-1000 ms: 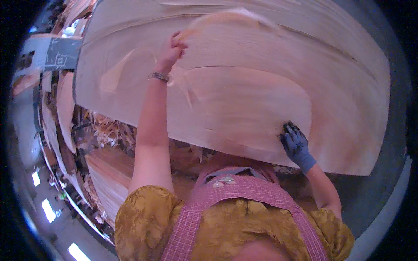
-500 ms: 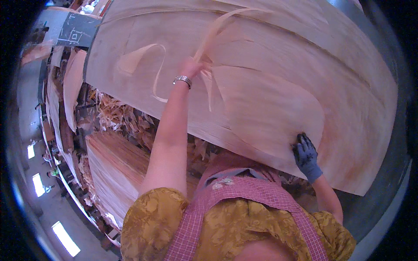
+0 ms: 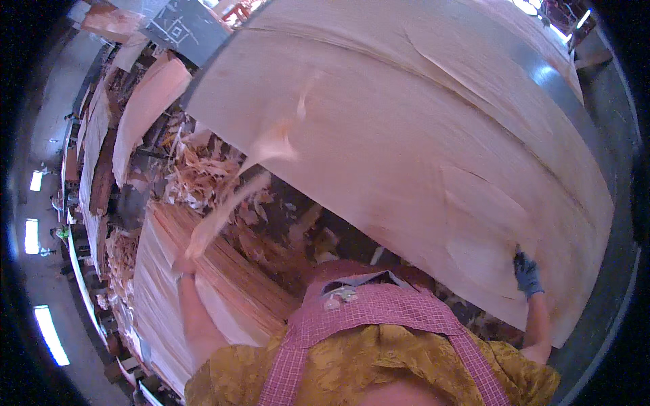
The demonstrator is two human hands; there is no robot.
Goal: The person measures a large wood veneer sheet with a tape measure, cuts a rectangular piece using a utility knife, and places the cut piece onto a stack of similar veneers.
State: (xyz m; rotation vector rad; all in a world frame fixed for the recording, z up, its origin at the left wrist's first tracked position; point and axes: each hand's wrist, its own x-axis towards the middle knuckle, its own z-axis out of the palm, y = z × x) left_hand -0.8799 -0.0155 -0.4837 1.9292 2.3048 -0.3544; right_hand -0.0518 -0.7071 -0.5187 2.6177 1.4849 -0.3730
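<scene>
My bare left hand [image 3: 183, 262], smeared by motion, is closed round the end of a thin pale wood veneer strip [image 3: 227, 213], low over a stack beside the table. The strip trails up to the edge of a large veneer sheet [image 3: 352, 135]. A blurred veneer scrap [image 3: 276, 145] shows over that edge; whether it joins the strip I cannot tell. My right hand [image 3: 527, 274], in a blue-grey glove with dark fingertips, rests on the sheet's near right part, fingers stretched forward. Near it lies a paler rounded area [image 3: 481, 233] of veneer.
A stack of veneer sheets [image 3: 210, 271] stands at my left. Crumpled veneer scraps [image 3: 203, 169] lie in a heap between it and the table. Curved veneer pieces [image 3: 145, 111] lie farther left, near a grey panel with chalk-like marks [image 3: 183, 30]. A long crease [image 3: 433, 74] crosses the sheet.
My left hand has swung from over the sheet back to the left, pulling the strip off it. My right hand sits farther right in view. The view has shifted too.
</scene>
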